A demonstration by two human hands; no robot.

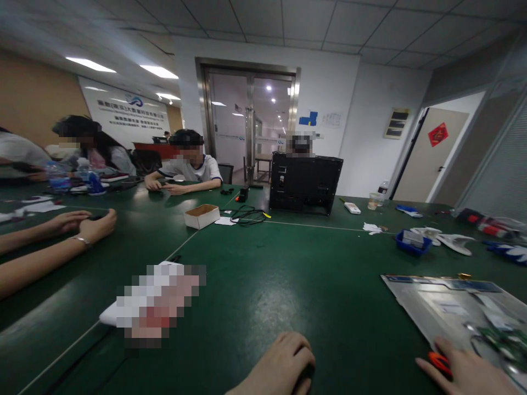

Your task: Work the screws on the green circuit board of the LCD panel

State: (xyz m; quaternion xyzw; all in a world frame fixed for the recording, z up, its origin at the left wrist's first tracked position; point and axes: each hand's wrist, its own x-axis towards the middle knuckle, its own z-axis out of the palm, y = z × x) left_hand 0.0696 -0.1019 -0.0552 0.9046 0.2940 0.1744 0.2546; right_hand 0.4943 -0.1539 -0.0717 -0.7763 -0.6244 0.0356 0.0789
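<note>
At the lower right of the frame, a flat, dull silver metal panel carries green circuit boards, a pale ribbon-like strip and a white label too small to read. The right hand is at its near edge, thumb and fingers apart around a glossy orange-red object; whether it grips this, I cannot tell. At the bottom centre, the left hand is curled over a smooth dark object, mostly hidden. Above the panel sit a blue plastic tray with a grey block in it and curved white pieces. The green tabletop is glossy, crossed by pale seams. At the lower left lies a white object, largely pixelated; beyond it, another person's hands, one wrist banded, hold something dark. An open cardboard box and looped black cable lie near the centre, left of a black, boxy panel standing upright. The upper-left wall sign has a blue swirl logo and Chinese lettering ending 科技有限公司; its smaller line is blurred. A red diamond with a dark character hangs on the upper-right door.
</note>
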